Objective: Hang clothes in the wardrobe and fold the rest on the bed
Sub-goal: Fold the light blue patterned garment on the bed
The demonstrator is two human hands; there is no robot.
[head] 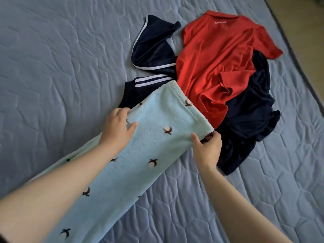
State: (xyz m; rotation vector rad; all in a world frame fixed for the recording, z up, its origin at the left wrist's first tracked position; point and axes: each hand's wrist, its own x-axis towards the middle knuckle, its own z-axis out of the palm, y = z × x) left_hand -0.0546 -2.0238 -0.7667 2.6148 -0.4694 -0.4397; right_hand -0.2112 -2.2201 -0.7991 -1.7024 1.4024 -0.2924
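The pale-blue bird-print towel (pixel 157 120) lies mid-frame on the bed (pixel 52 67). The left hand (pixel 117 128) and right hand (pixel 207 148) have their fingers clamped on its far corners. Best keep the corners level and fold squarely toward the lower frame, clear of the red polo shirt (pixel 215 55).

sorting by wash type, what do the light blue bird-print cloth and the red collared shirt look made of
The light blue bird-print cloth looks like terry or fleece: fuzzy, matte nap and a thick hemmed edge. The red collared shirt looks like a smooth synthetic knit, perhaps polyester: slight sheen, thin soft folds. Looks alone cannot confirm either.
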